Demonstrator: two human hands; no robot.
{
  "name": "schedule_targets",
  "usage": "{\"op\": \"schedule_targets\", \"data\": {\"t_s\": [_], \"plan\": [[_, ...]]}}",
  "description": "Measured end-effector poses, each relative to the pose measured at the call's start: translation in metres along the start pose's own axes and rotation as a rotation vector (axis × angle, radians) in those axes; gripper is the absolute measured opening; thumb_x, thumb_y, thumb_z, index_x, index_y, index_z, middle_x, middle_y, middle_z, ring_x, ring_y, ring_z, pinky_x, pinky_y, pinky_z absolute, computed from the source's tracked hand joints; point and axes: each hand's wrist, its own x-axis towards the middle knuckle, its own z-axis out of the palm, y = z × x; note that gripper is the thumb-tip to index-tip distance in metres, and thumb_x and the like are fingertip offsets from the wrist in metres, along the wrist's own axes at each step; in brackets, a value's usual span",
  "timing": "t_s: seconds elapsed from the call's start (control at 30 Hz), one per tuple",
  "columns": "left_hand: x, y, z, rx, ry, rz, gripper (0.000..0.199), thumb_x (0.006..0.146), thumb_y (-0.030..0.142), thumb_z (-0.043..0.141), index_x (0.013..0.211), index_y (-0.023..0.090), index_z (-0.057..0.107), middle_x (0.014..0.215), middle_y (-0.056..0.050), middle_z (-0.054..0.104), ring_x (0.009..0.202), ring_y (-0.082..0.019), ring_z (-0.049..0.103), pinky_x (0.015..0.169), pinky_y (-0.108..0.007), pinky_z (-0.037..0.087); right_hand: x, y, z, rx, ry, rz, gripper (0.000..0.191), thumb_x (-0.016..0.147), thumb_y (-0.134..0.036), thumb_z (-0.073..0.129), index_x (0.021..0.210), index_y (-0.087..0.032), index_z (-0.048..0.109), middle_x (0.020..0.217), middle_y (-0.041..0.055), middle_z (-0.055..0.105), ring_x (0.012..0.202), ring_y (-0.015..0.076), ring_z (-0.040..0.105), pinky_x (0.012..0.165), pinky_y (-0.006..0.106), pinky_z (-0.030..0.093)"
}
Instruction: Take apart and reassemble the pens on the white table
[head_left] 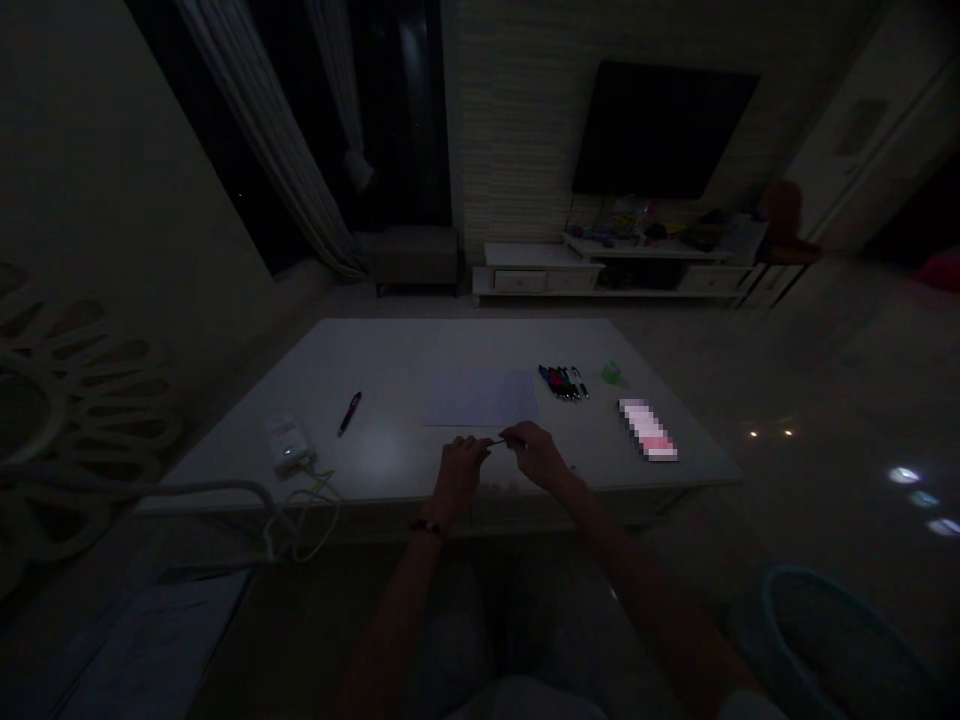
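Near the front edge of the white table, my left hand (463, 466) and my right hand (535, 455) face each other with fingers pinched. Between them runs a thin dark rod (496, 442), pen-like, each end gripped by one hand; the dim light hides its exact kind. Just beyond lies a sheet of paper (476, 398), flat on the table. A row of pens (562, 383), several of them in dark and mixed colours, rests to the right of the paper. One dark purple pen (349, 413) lies alone on the left.
The white table (390, 345) also bears a lit phone (649, 431), a small green object (611, 372) and a white box-like device (286, 446) with cables (319, 487). A teal-rimmed bin (795, 575) stands at the lower right. Behind is a low TV cabinet (540, 281).
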Motion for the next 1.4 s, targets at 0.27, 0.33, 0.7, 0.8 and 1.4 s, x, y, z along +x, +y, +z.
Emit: {"op": "schedule_targets", "data": {"t_s": [0.27,0.33,0.7,0.8,1.4], "plan": [[-0.01,0.0,0.02,-0.01,0.025,0.015,0.018,0.088,0.023,0.047,0.099,0.024,0.06,0.088,-0.006,0.064,0.086,-0.02,0.054,0.081,-0.036,0.033,-0.004,0.002,-0.005,0.165,-0.047,0.232,0.021,0.078,-0.025,0.054,0.093,-0.018,0.066,0.068,0.0008,0.064,0.061,0.0122,0.056,0.063,0.025,0.045],[-0.01,0.003,0.022,0.007,0.054,0.042,0.018,0.088,0.024,0.046,0.1,0.025,0.059,0.087,-0.006,0.064,0.086,-0.02,0.054,0.086,-0.038,0.031,-0.004,0.005,-0.005,0.231,-0.076,0.279,0.023,0.077,-0.027,0.054,0.095,-0.017,0.065,0.065,-0.0006,0.063,0.059,0.0119,0.056,0.06,0.024,0.044],[-0.012,0.001,0.04,0.048,-0.029,0.012,0.021,0.09,0.024,0.042,0.106,0.02,0.055,0.093,-0.007,0.062,0.086,-0.02,0.053,0.075,-0.033,0.035,-0.001,0.004,0.011,0.271,-0.046,0.326,0.023,0.073,-0.028,0.058,0.091,-0.018,0.065,0.065,-0.0002,0.065,0.06,0.0127,0.059,0.059,0.024,0.046],[-0.011,-0.008,0.042,-0.05,0.027,-0.102,0.021,0.091,0.024,0.038,0.095,0.02,0.057,0.085,-0.006,0.061,0.08,-0.018,0.053,0.074,-0.031,0.035,0.0,0.012,0.008,0.335,-0.077,0.327,0.033,0.071,-0.032,0.061,0.101,-0.018,0.064,0.072,0.0014,0.068,0.066,0.0142,0.062,0.063,0.026,0.047],[0.002,-0.009,0.049,-0.475,0.563,-0.519,0.026,0.091,0.039,0.034,0.088,0.021,0.053,0.072,0.001,0.053,0.066,-0.013,0.048,0.064,-0.024,0.038,0.039,0.07,0.03,-0.407,-0.268,0.338,0.01,0.068,-0.028,0.067,0.071,-0.019,0.07,0.081,0.0096,0.069,0.075,0.0205,0.061,0.063,0.027,0.041]]}}
